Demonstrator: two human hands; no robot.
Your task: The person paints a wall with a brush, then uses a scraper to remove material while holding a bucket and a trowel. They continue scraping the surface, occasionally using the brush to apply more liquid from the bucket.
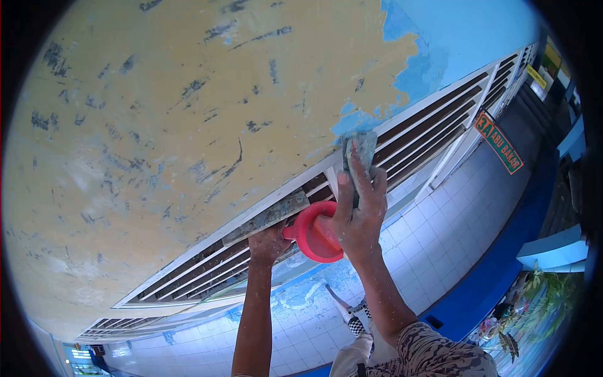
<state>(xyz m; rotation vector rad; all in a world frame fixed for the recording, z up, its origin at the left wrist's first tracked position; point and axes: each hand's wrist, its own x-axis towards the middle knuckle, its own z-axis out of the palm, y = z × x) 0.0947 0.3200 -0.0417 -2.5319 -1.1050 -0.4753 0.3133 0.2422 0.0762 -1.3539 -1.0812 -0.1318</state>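
Observation:
My right hand (359, 210) is closed on a grey, paint-stained scraper (367, 144), whose upper end lies against the wall at the edge of the blue paint (359, 122). My left hand (268, 242) is closed near a long flat grey board (270, 217) beside the louvred vent; its fingers are mostly hidden behind the board and a red plastic dipper (304, 232). The dipper's handle points at my left hand, and its round rim is next to my right wrist. The yellowish wall (188, 125) has dark scuffs and patches.
White slatted vents (433, 125) run diagonally below the wall. A green and orange sign (499, 141) hangs at the right. Far below are a white tiled floor (427, 239), a blue strip (465, 283), my shoe (356, 325) and plants (540, 301).

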